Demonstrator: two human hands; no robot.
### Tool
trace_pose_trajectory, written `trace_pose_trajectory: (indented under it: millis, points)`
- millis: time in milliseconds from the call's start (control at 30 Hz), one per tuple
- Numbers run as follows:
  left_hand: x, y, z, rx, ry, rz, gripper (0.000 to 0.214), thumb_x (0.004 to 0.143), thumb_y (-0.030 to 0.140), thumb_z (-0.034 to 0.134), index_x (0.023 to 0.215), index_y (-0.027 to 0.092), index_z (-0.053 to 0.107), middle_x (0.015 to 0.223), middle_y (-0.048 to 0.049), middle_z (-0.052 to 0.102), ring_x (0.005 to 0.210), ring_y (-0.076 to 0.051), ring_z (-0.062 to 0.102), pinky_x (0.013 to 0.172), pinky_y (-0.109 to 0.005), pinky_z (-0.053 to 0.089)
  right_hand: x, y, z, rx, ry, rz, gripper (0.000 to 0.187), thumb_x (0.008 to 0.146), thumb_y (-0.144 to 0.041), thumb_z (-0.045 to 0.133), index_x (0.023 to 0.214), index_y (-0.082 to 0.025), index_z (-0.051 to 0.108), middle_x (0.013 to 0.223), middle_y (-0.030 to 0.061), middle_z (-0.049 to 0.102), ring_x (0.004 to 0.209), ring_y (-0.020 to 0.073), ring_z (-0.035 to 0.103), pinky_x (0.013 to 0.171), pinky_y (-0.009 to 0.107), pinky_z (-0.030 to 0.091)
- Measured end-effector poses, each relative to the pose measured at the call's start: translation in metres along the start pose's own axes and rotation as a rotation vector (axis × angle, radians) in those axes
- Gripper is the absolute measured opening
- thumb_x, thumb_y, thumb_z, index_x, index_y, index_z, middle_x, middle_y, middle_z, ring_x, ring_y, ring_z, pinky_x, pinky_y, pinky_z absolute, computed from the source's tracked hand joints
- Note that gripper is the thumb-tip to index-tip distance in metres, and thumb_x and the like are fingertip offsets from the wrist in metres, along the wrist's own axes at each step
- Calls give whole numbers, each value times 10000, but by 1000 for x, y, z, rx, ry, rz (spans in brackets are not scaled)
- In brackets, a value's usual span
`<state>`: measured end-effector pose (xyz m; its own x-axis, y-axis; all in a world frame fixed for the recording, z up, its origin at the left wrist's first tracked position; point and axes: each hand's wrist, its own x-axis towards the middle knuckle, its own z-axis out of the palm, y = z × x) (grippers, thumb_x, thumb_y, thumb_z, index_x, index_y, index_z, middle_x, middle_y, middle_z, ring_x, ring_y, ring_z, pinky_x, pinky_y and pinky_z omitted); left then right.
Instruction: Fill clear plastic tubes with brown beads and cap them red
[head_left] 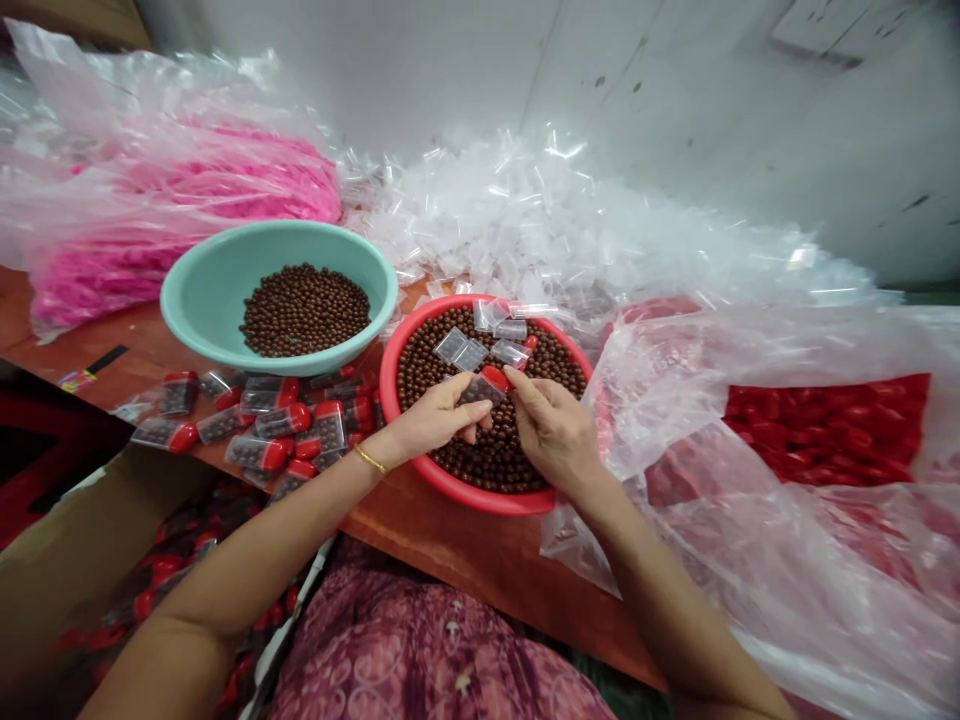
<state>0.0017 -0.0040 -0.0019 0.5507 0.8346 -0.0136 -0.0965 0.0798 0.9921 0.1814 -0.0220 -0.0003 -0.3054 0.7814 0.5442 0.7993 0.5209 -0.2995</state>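
Over the red basin, my left hand grips a small clear plastic box that has a red cap and dark contents. My right hand has its thumb and forefinger closed at that cap. Brown balls fill much of the basin. Several clear plastic boxes without caps lie on top of the balls, just beyond my hands. Another red cap shows among them. My right hand's other fingers are curled and partly hidden.
A turquoise bowl with brown balls stands left. Several filled, red-capped boxes lie before it, and more are in a carton below. Clear boxes are heaped behind. A bag of red caps lies right, pink pieces back left.
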Motion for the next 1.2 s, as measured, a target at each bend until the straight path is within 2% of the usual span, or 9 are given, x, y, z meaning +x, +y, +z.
trace_pose_trajectory:
  millis: [167, 400, 533, 700, 800, 867, 1033, 1133, 1200]
  points:
    - [-1, -1, 0, 7, 11, -4, 294, 782, 425, 568, 798, 155, 453, 660, 36, 521, 482, -43, 451, 472, -186, 381, -8, -5, 6, 103, 19, -131, 436, 914, -156, 388, 1336, -217, 478, 978, 100, 657, 833, 168, 634, 745, 287, 526]
    - [0, -2, -3, 54, 16, 40, 318, 753, 446, 591, 772, 162, 449, 584, 54, 476, 466, -53, 413, 472, -198, 353, -9, -21, 4, 176, -31, -64, 443, 919, -201, 356, 1351, -168, 447, 854, 107, 654, 782, 197, 632, 733, 333, 533]
    - [2, 0, 0, 334, 78, 70, 281, 637, 353, 687, 741, 147, 526, 642, 36, 518, 596, -87, 453, 576, -217, 376, -3, -15, -13, 201, -139, 11, 365, 911, -306, 386, 1192, -200, 594, 842, 95, 673, 753, 200, 636, 745, 343, 518]
    - [-4, 8, 10, 808, 10, 8, 154, 623, 301, 622, 634, 169, 544, 553, 31, 509, 520, -111, 448, 508, -229, 314, 12, -15, -1, 502, -19, 316, 542, 917, -545, 239, 1245, -231, 537, 851, 65, 632, 704, 177, 600, 716, 334, 504]
    - [-8, 14, 14, 992, 32, 2, 127, 616, 295, 594, 645, 173, 579, 569, -8, 558, 543, -156, 509, 528, -255, 346, 21, -20, 17, 763, -57, 434, 666, 907, -591, 67, 1358, -242, 411, 1057, 77, 602, 886, 174, 604, 842, 357, 494]
    - [-9, 16, 16, 1057, 26, 2, 147, 627, 309, 583, 680, 173, 604, 604, -35, 595, 584, -190, 553, 557, -273, 380, 23, -21, 24, 819, -140, 451, 676, 907, -591, 52, 1416, -244, 330, 1194, 77, 565, 1094, 176, 555, 999, 385, 415]
    - [-8, 18, 15, 1159, -59, -36, 208, 657, 304, 565, 803, 176, 643, 702, -69, 658, 685, -233, 620, 656, -310, 450, 16, -21, 22, 746, -282, 338, 685, 912, -607, 140, 1481, -231, 203, 1466, 69, 381, 1354, 171, 347, 1156, 417, 207]
    - [-8, 14, 15, 1195, -59, -20, 228, 644, 295, 583, 833, 180, 638, 722, -68, 664, 704, -234, 621, 668, -311, 454, 11, -25, 18, 666, -272, 262, 721, 897, -641, 174, 1475, -214, 235, 1518, 76, 302, 1391, 199, 289, 1165, 437, 176]
    - [-9, 12, 16, 1184, -28, 34, 190, 638, 295, 598, 791, 185, 625, 699, -57, 651, 682, -218, 604, 649, -295, 441, 13, -27, 16, 678, -283, 250, 721, 893, -652, 164, 1452, -216, 300, 1481, 74, 374, 1369, 203, 332, 1154, 431, 208]
